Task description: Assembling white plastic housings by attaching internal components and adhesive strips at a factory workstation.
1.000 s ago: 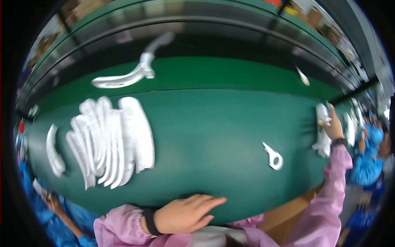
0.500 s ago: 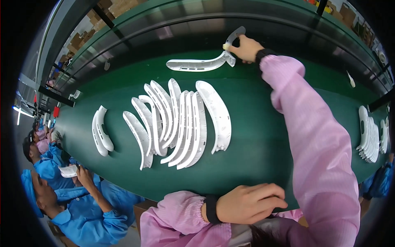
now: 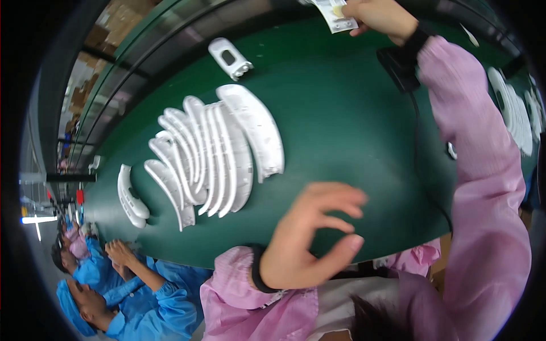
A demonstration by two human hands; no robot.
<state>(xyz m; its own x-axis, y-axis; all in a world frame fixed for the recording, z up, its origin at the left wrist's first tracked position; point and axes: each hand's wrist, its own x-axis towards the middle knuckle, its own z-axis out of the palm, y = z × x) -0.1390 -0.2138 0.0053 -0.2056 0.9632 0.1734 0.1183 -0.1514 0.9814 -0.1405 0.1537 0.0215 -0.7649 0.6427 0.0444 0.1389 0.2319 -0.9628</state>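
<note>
My right hand (image 3: 382,18), at the far edge of the green bench, pinches the end of a white plastic part (image 3: 335,16); the top of the frame cuts off the rest of that part. A pale yellow covering (image 3: 339,11) shows at its fingertip. Over the near side of the bench my left hand (image 3: 307,241) hovers with its fingers apart, holding nothing. Beyond it lies a fanned row of curved white plastic shells (image 3: 211,153). A wider shell (image 3: 256,128) rests at the row's right end.
A short white piece with a dark oval slot (image 3: 227,57) lies beyond the row. Two curved shells (image 3: 129,196) sit at left, more (image 3: 509,108) at far right. A black box (image 3: 398,69) with a cable lies under my right wrist. Co-workers in blue (image 3: 136,307) sit at left.
My view has shifted. My left hand has risen from the near edge and spread its fingers. My right hand now grips a white part, and the long shell at the back is out of sight.
</note>
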